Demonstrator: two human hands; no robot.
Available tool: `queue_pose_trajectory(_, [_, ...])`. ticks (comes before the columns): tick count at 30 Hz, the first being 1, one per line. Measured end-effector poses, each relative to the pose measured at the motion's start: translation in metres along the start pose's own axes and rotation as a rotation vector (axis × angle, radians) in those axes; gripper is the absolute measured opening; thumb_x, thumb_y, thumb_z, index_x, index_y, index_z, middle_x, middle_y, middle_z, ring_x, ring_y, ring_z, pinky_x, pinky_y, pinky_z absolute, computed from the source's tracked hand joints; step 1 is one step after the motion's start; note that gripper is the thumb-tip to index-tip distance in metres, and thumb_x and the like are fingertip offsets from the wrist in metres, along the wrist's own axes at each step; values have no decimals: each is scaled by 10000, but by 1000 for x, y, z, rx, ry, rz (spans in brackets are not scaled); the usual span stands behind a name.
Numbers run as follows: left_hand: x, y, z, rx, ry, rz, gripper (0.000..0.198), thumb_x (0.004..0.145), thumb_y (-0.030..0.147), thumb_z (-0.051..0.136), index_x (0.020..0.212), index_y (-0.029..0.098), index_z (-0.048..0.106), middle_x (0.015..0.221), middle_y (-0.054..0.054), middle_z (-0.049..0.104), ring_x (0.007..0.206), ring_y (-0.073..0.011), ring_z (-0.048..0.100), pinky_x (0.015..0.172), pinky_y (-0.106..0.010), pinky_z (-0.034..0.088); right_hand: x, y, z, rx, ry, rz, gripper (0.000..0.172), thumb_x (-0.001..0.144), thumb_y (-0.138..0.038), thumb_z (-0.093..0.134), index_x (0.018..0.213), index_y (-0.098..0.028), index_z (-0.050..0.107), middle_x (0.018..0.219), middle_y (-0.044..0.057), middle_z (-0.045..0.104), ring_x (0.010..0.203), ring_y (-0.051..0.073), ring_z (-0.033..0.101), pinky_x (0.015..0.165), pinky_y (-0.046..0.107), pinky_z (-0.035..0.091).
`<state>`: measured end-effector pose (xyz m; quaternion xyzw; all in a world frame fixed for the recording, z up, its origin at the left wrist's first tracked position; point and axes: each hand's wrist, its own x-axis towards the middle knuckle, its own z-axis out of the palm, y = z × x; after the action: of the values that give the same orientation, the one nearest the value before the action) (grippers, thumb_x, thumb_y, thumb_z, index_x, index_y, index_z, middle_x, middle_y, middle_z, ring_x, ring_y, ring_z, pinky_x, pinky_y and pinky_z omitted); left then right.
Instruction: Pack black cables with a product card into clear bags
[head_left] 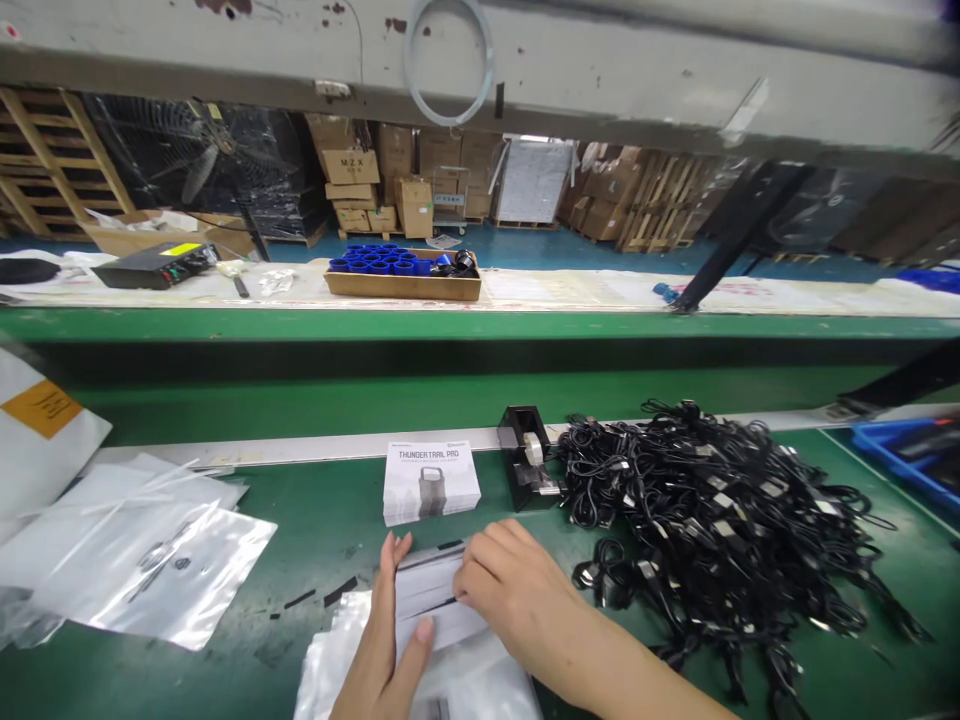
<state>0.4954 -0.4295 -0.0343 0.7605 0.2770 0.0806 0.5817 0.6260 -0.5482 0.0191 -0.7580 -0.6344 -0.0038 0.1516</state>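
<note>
A small stack of white leaflets lies between my two hands, above some clear plastic bags. My left hand holds it from the left, thumb on the near face and fingers along the far left edge. At its right side, my right hand is closed on the edge with bent fingers; the fingertips are partly hidden. Just beyond stands a pile of printed leaflets reading "Thunder Trail Pro". A black tape dispenser is to the right of that pile.
A big heap of black cables covers the right of the green table. Flat plastic bags lie at left. A blue tray sits far right. On the shelf behind are a carton of blue parts and a black device.
</note>
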Motion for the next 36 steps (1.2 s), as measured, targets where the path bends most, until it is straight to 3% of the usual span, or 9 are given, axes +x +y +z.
queue_pose_trajectory(8, [7, -14, 3, -31, 17, 76, 668, 844, 499, 279, 1377, 222, -13, 1427, -95, 227, 1296, -248, 217, 1043, -439, 167, 9, -1, -14, -176, -52, -149, 152, 850, -101, 429, 726, -149, 503, 714, 23, 464, 681, 146, 376, 662, 297, 304])
queue_pose_trajectory(18, [7, 6, -2, -99, -8, -97, 661, 837, 507, 306, 1379, 282, 0, 1446, -39, 192, 1314, -223, 162, 1059, -442, 103, 25, -3, -15, -305, -31, -211, 130, 781, -61, 471, 685, -138, 513, 677, 34, 490, 644, 160, 424, 639, 317, 301])
queue_pose_trajectory(23, [9, 3, 2, -135, 31, -76, 661, 838, 490, 324, 1382, 259, 28, 1440, -54, 213, 1309, -232, 189, 1057, -442, 136, 31, -3, -10, -290, -32, -193, 100, 762, -61, 486, 720, -149, 504, 680, 30, 511, 629, 161, 448, 612, 312, 303])
queue_pose_trajectory(30, [13, -8, 6, -214, 74, -23, 651, 839, 443, 366, 1384, 231, 80, 1450, -52, 217, 1315, -249, 183, 1057, -418, 199, 27, 3, -6, -167, 78, -184, 108, 832, -123, 478, 868, -174, 565, 819, 45, 568, 723, 157, 493, 647, 297, 344])
queue_pose_trajectory(36, [15, -10, 8, -271, 94, -13, 628, 838, 432, 382, 1378, 242, 122, 1456, -20, 208, 1322, -221, 155, 1070, -380, 179, 18, 9, -3, -222, 106, -231, 196, 848, -165, 481, 1030, -176, 554, 1151, 109, 549, 886, 191, 521, 708, 326, 412])
